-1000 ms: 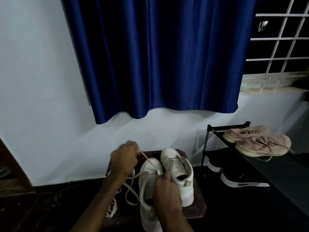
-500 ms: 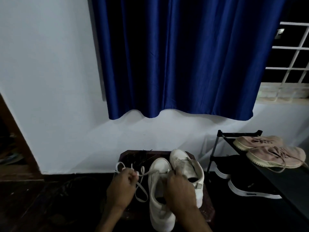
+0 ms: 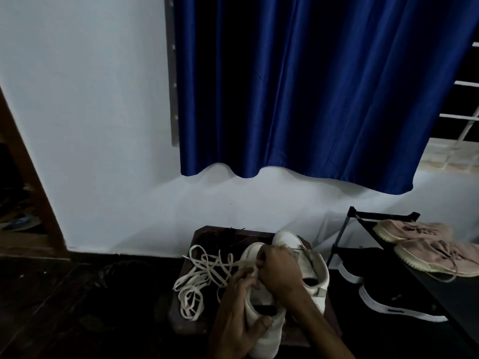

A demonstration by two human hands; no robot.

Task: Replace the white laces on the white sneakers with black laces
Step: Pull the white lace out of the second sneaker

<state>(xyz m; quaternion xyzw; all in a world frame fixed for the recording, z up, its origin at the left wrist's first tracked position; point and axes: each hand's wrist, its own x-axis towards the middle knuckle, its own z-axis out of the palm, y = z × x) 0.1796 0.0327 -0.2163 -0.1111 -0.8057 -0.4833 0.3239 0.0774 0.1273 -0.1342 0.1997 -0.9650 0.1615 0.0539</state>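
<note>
At far left, a brown wooden frame [image 3: 31,177] against a white wall [image 3: 90,125], with dark floor below. Further right, on a dark wooden stool [image 3: 181,325], a loose white lace [image 3: 197,281] in a tangled heap over the stool's left part, with one strand leading right to the hands. Behind the heap, at the stool's far edge near the wall, black laces [image 3: 228,233], hard to make out in the dim light. Grips the near sneaker [image 3: 274,332] with the left hand [image 3: 238,314], thumb curled round its side by the opening, fingers up along the eyelet area. Pinches the white lace with the right hand [image 3: 280,270], fingers curled, just over the near sneaker's tongue and close against the left fingertips. Just beside it to the right, the far sneaker [image 3: 308,257], upright on the stool, toe toward the wall. Above, a blue curtain [image 3: 311,86] in front of the wall. Right of the stool, a black shoe rack [image 3: 383,215], with black shoes [image 3: 388,304] with white soles on the lower shelf and pink sneakers [image 3: 435,257] side by side on top. At the far right edge, a white window grille [image 3: 466,84].
</note>
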